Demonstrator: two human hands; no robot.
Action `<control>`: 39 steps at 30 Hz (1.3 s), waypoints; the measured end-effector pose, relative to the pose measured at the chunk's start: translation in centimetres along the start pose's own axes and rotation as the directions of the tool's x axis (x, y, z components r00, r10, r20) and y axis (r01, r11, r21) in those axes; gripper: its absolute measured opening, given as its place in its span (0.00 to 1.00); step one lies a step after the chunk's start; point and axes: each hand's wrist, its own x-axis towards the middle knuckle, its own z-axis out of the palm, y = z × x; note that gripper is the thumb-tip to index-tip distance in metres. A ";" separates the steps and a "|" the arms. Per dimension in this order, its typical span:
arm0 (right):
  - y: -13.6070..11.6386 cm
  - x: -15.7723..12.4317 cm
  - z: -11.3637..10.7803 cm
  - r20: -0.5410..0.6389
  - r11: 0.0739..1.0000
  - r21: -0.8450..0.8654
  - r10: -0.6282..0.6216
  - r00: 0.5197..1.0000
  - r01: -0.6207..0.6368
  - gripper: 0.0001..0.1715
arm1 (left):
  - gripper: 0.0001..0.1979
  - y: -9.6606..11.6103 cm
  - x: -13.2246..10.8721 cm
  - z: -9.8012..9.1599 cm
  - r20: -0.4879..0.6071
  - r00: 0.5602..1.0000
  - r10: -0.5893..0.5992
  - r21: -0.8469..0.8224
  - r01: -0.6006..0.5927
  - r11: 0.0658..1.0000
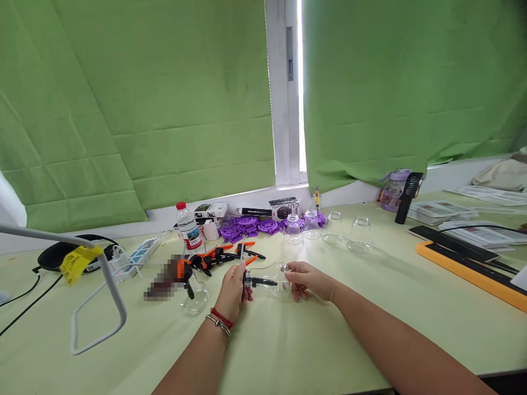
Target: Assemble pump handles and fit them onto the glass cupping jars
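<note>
My left hand (234, 291) is closed around the neck end of a clear plastic bottle (274, 278) lying sideways just above the table, with a black spray-head tube running inside it. My right hand (307, 278) grips the bottle's far end with curled fingers. Left of my hands stands another clear bottle with an orange and black sprayer (190, 288) fitted. Behind them lies a pile of orange and black spray heads (224, 254).
Several clear bottles (334, 229) and purple round parts (246, 225) sit at the back by the window. A water bottle (188, 227), power strip (138, 253), white lamp arm (102, 269), orange-edged board (473, 271) and purple jug (393, 191) surround the green table (288, 351).
</note>
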 end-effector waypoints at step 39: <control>-0.6 -0.3 0.4 -0.107 0.987 -0.048 -0.160 0.981 0.156 0.25 | 0.18 -0.4 0.3 -0.3 -0.059 0.998 0.021 0.096 -0.016 0.995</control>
